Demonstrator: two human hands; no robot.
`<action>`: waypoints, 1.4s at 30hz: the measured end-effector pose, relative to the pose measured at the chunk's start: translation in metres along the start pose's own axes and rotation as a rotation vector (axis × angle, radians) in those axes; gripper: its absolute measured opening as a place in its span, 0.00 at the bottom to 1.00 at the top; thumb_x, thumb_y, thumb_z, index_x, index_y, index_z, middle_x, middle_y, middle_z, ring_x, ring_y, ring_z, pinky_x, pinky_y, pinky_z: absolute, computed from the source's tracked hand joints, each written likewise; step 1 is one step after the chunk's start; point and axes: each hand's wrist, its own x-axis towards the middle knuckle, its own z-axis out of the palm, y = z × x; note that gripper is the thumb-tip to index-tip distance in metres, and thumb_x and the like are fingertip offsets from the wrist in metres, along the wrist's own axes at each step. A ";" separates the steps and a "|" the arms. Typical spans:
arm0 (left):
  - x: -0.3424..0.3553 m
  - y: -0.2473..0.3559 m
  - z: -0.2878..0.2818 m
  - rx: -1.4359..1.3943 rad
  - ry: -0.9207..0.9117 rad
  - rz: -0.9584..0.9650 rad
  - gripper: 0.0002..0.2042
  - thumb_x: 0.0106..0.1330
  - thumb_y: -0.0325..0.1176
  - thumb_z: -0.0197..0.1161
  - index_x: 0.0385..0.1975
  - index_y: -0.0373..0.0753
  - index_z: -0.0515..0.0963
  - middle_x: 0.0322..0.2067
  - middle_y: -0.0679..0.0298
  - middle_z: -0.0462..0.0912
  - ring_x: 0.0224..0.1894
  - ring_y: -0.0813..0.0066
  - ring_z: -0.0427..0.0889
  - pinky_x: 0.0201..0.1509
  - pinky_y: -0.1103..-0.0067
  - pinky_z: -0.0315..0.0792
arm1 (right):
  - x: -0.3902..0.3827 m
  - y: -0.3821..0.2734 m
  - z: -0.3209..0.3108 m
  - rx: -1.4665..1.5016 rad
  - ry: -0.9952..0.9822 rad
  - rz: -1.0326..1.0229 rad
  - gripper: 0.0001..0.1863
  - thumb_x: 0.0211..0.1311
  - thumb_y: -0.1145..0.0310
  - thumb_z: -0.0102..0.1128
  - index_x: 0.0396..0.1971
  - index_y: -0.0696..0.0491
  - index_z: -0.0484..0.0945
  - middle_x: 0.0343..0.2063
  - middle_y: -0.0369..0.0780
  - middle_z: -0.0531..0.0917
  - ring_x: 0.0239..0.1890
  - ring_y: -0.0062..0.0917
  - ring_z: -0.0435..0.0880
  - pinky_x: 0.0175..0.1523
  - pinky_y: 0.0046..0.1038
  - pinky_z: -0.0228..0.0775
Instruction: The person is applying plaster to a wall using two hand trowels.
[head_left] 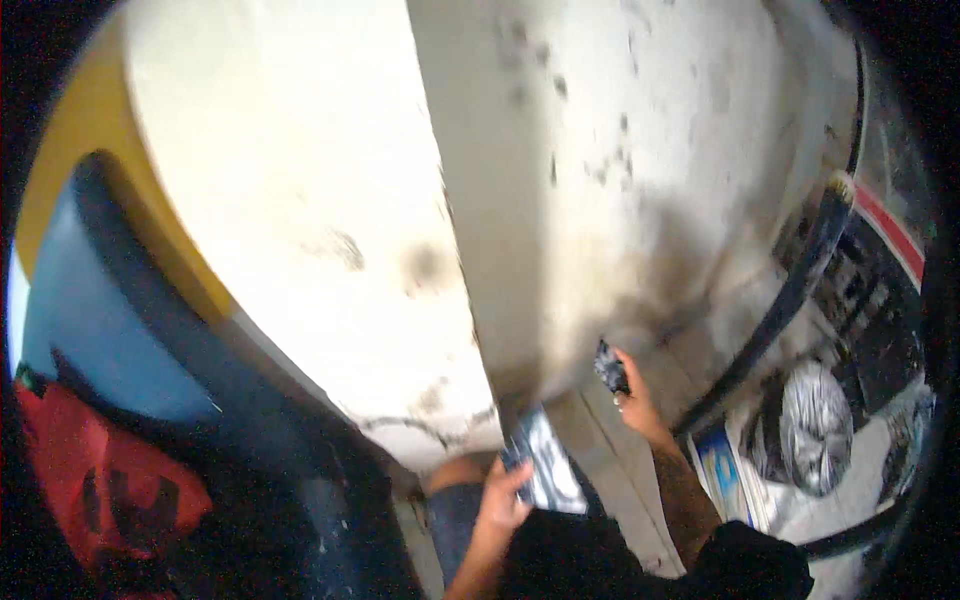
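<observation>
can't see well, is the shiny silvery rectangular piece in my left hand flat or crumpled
Flat: the silvery piece shows a broad face and fairly straight edges, held by your left hand.

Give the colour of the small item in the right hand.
Small item: black with pale grey patches; head view.

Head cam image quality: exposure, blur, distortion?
Head view: fisheye bend, with black corners; the near wall face is washed out almost to white; soft shadow darkens the recessed wall; bright patches, likely glare, on the silvery flat item in the left hand; softness and grain leave the dark item in the right hand unclear.
</observation>
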 end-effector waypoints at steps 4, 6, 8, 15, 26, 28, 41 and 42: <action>0.011 -0.034 -0.081 -0.076 0.015 -0.165 0.17 0.53 0.23 0.55 0.46 0.34 0.68 0.39 0.59 0.76 0.40 0.66 0.76 0.48 0.69 0.70 | 0.136 -0.118 -0.014 -0.164 0.235 -0.333 0.38 0.33 0.92 0.33 0.54 0.57 0.59 0.52 0.46 0.64 0.59 0.33 0.57 0.64 0.29 0.41; 0.008 -0.045 -0.088 0.187 -0.013 0.039 0.17 0.54 0.23 0.55 0.46 0.35 0.67 0.38 0.59 0.76 0.41 0.65 0.76 0.47 0.70 0.70 | 0.195 -0.191 -0.021 -0.244 0.305 -0.620 0.37 0.31 0.91 0.32 0.51 0.58 0.61 0.50 0.48 0.65 0.58 0.36 0.59 0.63 0.30 0.43; 0.006 -0.029 -0.072 0.230 0.233 -0.102 0.15 0.56 0.30 0.54 0.44 0.35 0.71 0.42 0.63 0.74 0.49 0.69 0.71 0.54 0.74 0.63 | 0.236 -0.280 -0.018 -0.415 0.400 -0.934 0.35 0.31 0.91 0.33 0.48 0.57 0.65 0.46 0.49 0.66 0.55 0.39 0.62 0.61 0.31 0.48; 0.032 -0.057 -0.170 0.943 -0.125 0.496 0.19 0.50 0.29 0.59 0.44 0.35 0.71 0.44 0.60 0.74 0.46 0.67 0.72 0.55 0.72 0.59 | 0.325 -0.474 -0.003 -0.753 0.590 -1.296 0.19 0.51 0.78 0.41 0.46 0.52 0.66 0.38 0.48 0.69 0.41 0.44 0.70 0.44 0.41 0.62; 0.019 -0.031 -0.087 0.091 0.280 -0.074 0.18 0.50 0.27 0.62 0.42 0.38 0.69 0.39 0.60 0.76 0.36 0.67 0.77 0.39 0.72 0.72 | 0.361 -0.475 0.024 -0.971 0.623 -1.120 0.19 0.51 0.77 0.42 0.46 0.51 0.67 0.39 0.49 0.69 0.43 0.42 0.71 0.46 0.47 0.61; 0.014 -0.028 -0.082 0.059 0.297 -0.087 0.17 0.50 0.26 0.61 0.41 0.38 0.70 0.38 0.62 0.76 0.35 0.69 0.77 0.38 0.72 0.72 | 0.349 -0.462 0.030 -1.029 0.652 -1.137 0.19 0.51 0.77 0.42 0.45 0.51 0.67 0.39 0.48 0.69 0.42 0.42 0.71 0.46 0.46 0.61; 0.013 -0.032 -0.085 0.053 0.248 -0.107 0.14 0.52 0.23 0.59 0.40 0.36 0.71 0.33 0.64 0.76 0.34 0.71 0.76 0.40 0.75 0.70 | 0.259 -0.345 0.065 -1.187 0.540 -0.998 0.28 0.43 0.74 0.53 0.50 0.42 0.64 0.45 0.42 0.67 0.49 0.36 0.65 0.51 0.65 0.42; 0.017 -0.034 -0.089 0.041 0.188 -0.085 0.14 0.52 0.23 0.59 0.40 0.36 0.71 0.33 0.64 0.76 0.35 0.71 0.76 0.40 0.76 0.70 | 0.250 -0.338 0.068 -1.204 0.510 -0.973 0.28 0.42 0.74 0.53 0.50 0.43 0.64 0.44 0.42 0.67 0.48 0.36 0.65 0.51 0.65 0.42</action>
